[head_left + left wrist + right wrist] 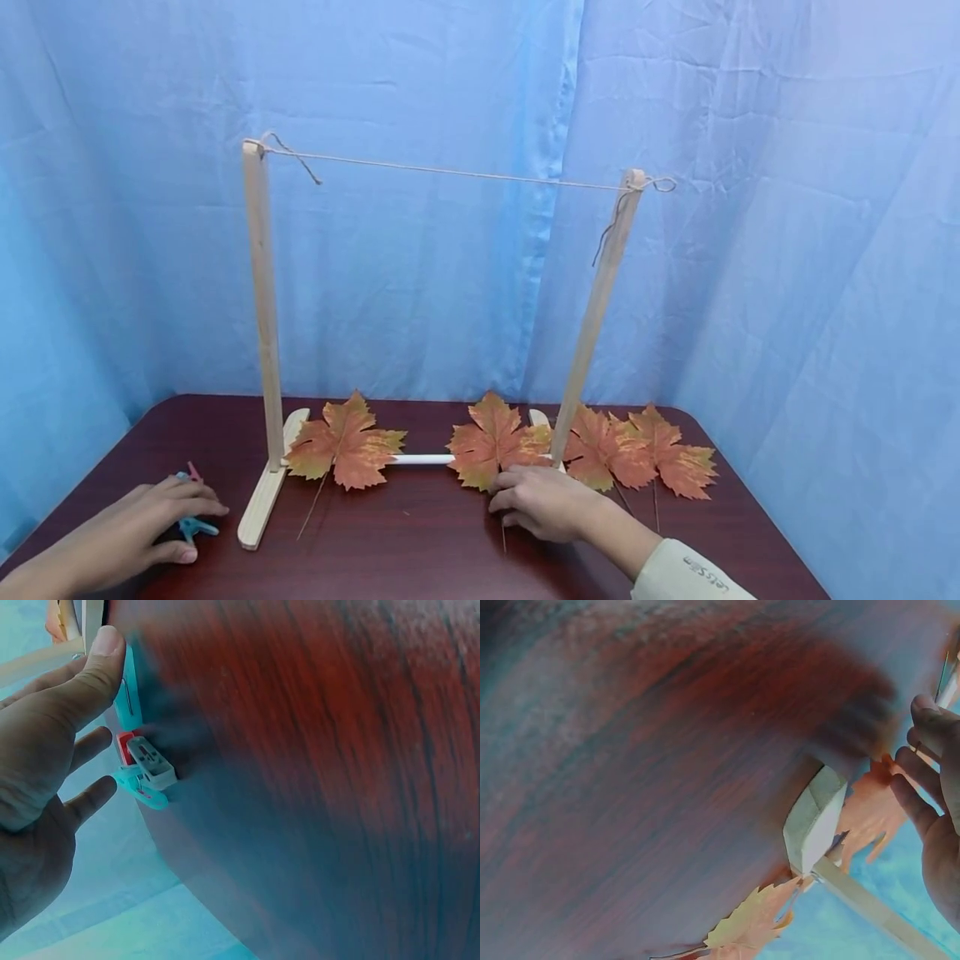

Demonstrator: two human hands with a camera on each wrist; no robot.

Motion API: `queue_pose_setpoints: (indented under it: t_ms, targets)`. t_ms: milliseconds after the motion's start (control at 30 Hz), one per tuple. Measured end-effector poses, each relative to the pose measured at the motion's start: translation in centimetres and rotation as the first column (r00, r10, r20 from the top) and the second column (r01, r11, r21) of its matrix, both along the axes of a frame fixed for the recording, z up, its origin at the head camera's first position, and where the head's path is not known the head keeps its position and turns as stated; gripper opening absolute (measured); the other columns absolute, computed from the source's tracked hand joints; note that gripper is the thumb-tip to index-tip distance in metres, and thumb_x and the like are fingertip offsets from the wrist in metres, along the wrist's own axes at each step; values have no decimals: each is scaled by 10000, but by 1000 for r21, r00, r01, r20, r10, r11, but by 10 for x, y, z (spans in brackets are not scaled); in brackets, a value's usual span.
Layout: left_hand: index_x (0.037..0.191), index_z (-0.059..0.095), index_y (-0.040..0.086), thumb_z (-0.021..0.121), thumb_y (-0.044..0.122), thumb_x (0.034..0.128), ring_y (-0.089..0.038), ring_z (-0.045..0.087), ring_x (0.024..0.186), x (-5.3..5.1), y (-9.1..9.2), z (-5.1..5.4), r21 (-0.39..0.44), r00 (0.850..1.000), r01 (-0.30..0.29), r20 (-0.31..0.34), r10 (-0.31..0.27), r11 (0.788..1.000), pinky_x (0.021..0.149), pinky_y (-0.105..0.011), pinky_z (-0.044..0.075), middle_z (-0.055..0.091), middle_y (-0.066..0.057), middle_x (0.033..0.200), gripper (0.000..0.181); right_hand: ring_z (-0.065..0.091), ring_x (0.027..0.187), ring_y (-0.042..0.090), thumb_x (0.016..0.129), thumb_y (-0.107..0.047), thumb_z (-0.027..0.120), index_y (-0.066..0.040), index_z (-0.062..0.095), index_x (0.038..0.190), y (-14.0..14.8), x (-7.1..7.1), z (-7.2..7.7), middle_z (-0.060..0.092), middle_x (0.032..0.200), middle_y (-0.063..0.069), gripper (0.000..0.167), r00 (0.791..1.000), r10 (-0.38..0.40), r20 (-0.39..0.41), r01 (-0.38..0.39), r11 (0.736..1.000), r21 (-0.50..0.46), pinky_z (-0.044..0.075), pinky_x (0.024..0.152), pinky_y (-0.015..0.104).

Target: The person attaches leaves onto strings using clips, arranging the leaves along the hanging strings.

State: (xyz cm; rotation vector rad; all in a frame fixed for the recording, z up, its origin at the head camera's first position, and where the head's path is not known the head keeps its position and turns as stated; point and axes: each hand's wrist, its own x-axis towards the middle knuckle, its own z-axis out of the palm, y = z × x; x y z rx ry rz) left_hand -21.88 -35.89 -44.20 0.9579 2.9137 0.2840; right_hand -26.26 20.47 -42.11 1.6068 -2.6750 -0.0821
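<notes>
"Left hand (153, 518), nearest the camera at lower left: report its fingers."

"Loosely spread, over and beside the clips (197, 528); contact cannot be confirmed. Left wrist view: thumb apart from the other fingers."

"Proceed rightward."

"Wooden stand (262, 317), on the counter (420, 554). Left leaf (351, 446) at its base, stem toward the camera; neither hand is at it."

"Locate the middle leaf (491, 429)."

"It covers part of the white bar (423, 459), beside the right post (592, 337). Long axis: away from the camera, with its lower stem (504, 540) near and its blade far."

"Which hand is nearer?"

"Right hand (551, 502). It sits over the stem at the blade's near edge; the blade lies ahead of the fingers. These are bent; whether they pinch the stem cannot be told. Two further leaves (678, 458) lie to the right."
</notes>
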Motion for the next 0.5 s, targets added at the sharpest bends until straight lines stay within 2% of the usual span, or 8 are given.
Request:
queue_pose_setpoints:
  t_ms: [133,233,300,400,500]
  targets:
    - [1227,720,273,687,597,865,-334,623,1108,-2,-4,1,-9,1000,18,-10,-18,1000,774,-445,566,677,13,1207,487,633,1108,78,1008,-214,683,-189,752,1188,-2,-1,4,671,1225,-36,195,999,-26,48,27,999,-38,540,916,245]
    - [1209,728,273,705,573,866,-274,631,1078,-3,-7,2,1,1000,22,-5,-22,1000,744,-369,558,675,19,1193,456,644,1140,88,1007,-183,682,-154,737,1217,-3,-2,7,684,1240,-33,220,994,-46,103,57,994,-98,538,939,255]
    - [1188,733,274,731,528,866,-301,634,1090,-3,-5,2,3,1000,16,1,-16,1000,777,-426,566,675,19,1181,410,644,1166,95,1006,-154,679,-131,723,1242,-5,-4,8,693,1246,-37,240,989,-50,142,71,987,-146,531,963,266]
    - [1150,741,275,752,471,869,-277,647,1079,-2,-4,1,7,999,36,-28,-36,999,814,-520,560,672,59,1143,343,639,1190,99,1006,-106,668,-103,710,1257,-7,-5,9,705,1243,-34,255,981,-41,191,81,975,-209,525,984,279]
    - [1120,745,270,758,436,879,-199,656,1040,-3,-3,0,31,996,72,-50,-71,997,810,-505,563,662,114,1098,293,645,1186,101,1012,-71,647,-72,708,1268,-9,-6,15,720,1238,12,264,964,-34,264,105,960,-258,535,967,278]
